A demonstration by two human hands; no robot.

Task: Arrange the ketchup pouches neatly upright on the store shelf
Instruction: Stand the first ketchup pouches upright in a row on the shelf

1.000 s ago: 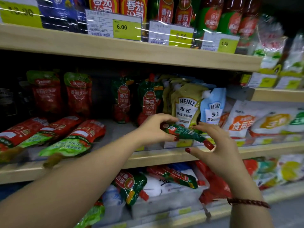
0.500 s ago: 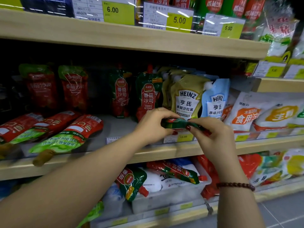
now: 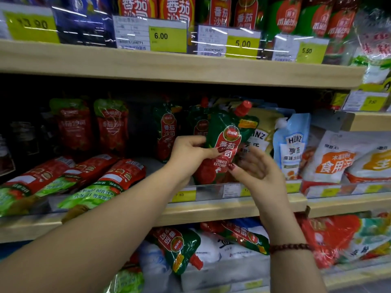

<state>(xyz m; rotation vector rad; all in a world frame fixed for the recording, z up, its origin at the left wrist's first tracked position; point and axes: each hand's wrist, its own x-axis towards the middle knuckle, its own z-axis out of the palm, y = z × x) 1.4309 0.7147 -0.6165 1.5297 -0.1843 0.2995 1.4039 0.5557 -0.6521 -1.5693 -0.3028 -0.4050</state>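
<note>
The pouch (image 3: 225,142) is being held upright at the shelf (image 3: 211,210) front, cap up, its left edge being pinched by the left hand (image 3: 186,154); the right hand (image 3: 262,174) is being held just beside it, fingers (image 3: 251,160) spread loose, grasping nothing.

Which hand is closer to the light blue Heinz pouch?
Right. The right hand sits just left of the blue Heinz pouch; the left hand is farther left, gripping the green ketchup pouch.

dark green and red ketchup pouch (image 3: 224,144) with red cap, yellow price tags (image 3: 167,37), pale blue Heinz pouch (image 3: 293,144)
</note>
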